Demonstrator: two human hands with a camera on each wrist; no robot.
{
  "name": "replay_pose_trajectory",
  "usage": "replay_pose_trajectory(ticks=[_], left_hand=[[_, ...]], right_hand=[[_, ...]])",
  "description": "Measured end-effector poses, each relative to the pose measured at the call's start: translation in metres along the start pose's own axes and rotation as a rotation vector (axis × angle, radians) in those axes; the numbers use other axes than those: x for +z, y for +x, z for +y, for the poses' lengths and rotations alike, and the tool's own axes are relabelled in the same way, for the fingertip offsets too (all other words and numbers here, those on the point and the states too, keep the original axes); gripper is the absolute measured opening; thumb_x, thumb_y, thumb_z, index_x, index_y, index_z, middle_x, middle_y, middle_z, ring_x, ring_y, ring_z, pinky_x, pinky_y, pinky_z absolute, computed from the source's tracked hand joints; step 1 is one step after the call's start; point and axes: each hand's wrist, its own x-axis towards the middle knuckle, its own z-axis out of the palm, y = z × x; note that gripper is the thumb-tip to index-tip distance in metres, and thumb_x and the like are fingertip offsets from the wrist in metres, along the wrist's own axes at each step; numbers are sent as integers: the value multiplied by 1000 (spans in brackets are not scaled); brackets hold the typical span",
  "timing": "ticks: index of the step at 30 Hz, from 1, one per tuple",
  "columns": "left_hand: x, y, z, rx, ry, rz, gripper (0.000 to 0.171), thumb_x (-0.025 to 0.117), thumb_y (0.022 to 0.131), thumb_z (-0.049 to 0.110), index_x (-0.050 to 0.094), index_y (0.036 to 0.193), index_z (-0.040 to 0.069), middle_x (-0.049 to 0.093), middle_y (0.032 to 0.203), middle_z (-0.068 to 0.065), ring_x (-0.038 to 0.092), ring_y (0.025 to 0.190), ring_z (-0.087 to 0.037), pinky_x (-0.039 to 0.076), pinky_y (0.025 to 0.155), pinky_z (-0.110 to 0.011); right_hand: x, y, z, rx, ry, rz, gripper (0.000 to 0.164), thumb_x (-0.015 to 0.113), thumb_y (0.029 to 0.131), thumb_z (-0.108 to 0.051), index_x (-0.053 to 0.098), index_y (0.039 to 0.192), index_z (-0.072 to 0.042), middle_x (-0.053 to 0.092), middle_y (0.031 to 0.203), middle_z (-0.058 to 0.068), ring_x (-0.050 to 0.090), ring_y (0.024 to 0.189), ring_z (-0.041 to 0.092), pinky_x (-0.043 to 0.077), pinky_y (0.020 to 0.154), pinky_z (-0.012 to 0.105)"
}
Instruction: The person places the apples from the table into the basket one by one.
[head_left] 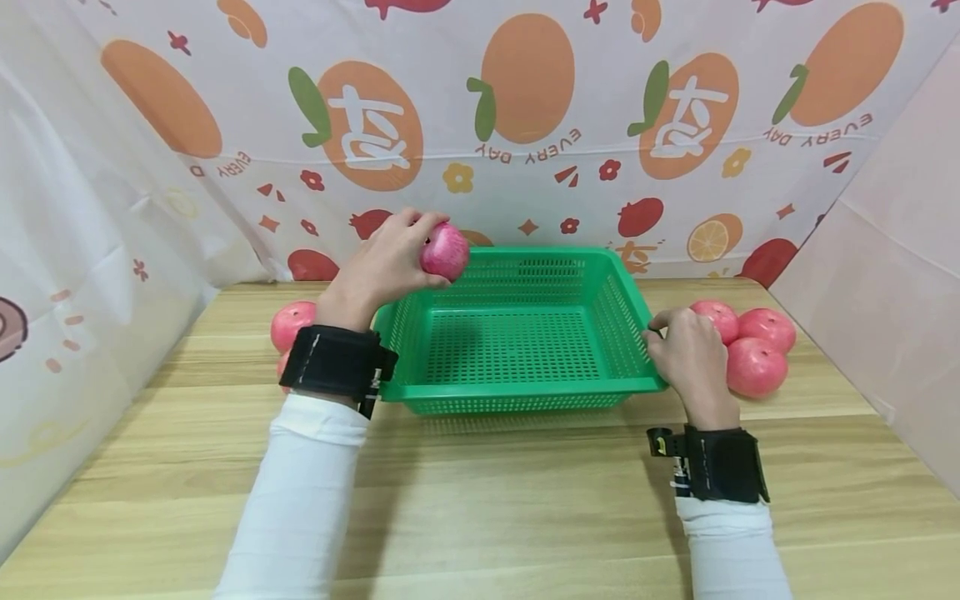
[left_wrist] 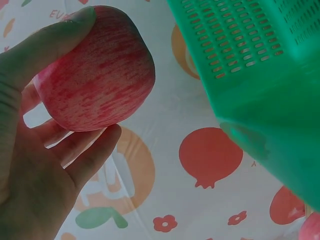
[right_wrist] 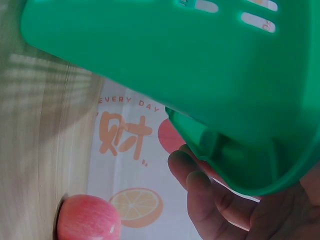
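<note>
A red apple (head_left: 446, 252) is in my left hand (head_left: 386, 267), held up over the back left corner of a green plastic basket (head_left: 517, 390). The left wrist view shows the thumb and fingers around the striped apple (left_wrist: 100, 75), apart from the basket wall (left_wrist: 250, 95). At the basket's right side, my right hand (head_left: 686, 358) grips the rim. Seen from the right wrist, its fingers (right_wrist: 202, 197) curl beneath the rim; the thumb is hidden. No fruit shows inside the basket.
Three apples (head_left: 757, 367) sit on the wooden table (head_left: 525, 508) just right of my right hand. More apples (head_left: 291, 325) lie at the left, partly hidden behind my left wrist. A fruit-printed cloth (head_left: 450, 108) hangs behind the basket and along the sides.
</note>
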Motion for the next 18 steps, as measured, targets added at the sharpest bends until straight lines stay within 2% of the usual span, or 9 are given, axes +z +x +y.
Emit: replay_pose_trajectory(ticks=[12,18], left_hand=[[4,9,-1,-10,-8,-16,77,78,67,26,40,132,12,39,122,-17,38,108,-30,48,80,-52],[7,11,-1,-20,-7,-45,76,78,68,25,39,132,11,38,120,-17,38,107,-30,48,80,-52]], right_hand=[[-1,0,0,5,10,-2,17,59,83,-10,66,90,3,62,81,22,50,61,28,44,44,38],[-1,-1,1,-5,19,-1,17,60,82,-10,66,91,4,62,80,22,50,61,28,44,44,37]])
